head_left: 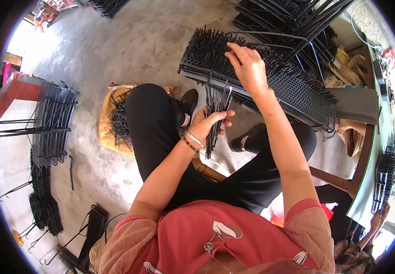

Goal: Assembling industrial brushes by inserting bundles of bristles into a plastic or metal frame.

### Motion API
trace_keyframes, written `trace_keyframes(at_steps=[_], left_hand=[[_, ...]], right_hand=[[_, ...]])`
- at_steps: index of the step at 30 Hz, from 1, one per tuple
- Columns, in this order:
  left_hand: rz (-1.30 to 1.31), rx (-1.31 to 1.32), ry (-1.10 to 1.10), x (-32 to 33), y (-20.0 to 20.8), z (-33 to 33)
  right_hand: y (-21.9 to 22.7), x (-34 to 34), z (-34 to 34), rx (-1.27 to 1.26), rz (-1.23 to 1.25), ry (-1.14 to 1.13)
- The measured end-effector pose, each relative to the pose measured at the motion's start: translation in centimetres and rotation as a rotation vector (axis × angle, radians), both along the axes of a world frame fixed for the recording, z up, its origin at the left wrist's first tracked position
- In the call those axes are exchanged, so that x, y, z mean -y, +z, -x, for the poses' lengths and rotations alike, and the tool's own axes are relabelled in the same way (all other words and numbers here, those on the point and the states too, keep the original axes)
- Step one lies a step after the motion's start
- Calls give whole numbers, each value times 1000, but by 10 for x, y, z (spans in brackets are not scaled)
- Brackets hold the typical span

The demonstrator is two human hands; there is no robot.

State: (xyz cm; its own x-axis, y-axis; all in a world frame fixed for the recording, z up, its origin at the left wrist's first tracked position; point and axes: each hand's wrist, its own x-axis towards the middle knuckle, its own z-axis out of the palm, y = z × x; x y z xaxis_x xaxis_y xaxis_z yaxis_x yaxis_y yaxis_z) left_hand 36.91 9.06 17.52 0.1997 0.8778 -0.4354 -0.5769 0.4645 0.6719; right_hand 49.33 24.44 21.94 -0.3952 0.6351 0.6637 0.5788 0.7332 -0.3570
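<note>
Left hand (202, 122) holds black rods (213, 104), long axis pointing forward.

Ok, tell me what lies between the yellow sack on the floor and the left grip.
In the head view, the left leg in black trousers lies between the yellow sack and the left grip, filling most of that stretch.

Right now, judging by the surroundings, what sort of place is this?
Probably a small workshop: the left hand grips a bundle of thin black pieces, similar pieces crowd a perforated black rack, and black mesh panels are grouped at left.
</note>
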Motion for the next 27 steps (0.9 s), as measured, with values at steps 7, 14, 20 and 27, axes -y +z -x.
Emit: trace_keyframes(at_steps=[7,14,20,27], left_hand=[[14,10,2,-1,3,0],[-23,17,55,-1,4,3],[-32,5,-48,0,8,0],[-7,10,-72,0,3,-4]], right_hand=[[7,4,-2,135,-131,-14],[24,33,-23,-154,776,65],[18,48,-33,-264,1225,180],[28,36,-35,-664,809,-35]])
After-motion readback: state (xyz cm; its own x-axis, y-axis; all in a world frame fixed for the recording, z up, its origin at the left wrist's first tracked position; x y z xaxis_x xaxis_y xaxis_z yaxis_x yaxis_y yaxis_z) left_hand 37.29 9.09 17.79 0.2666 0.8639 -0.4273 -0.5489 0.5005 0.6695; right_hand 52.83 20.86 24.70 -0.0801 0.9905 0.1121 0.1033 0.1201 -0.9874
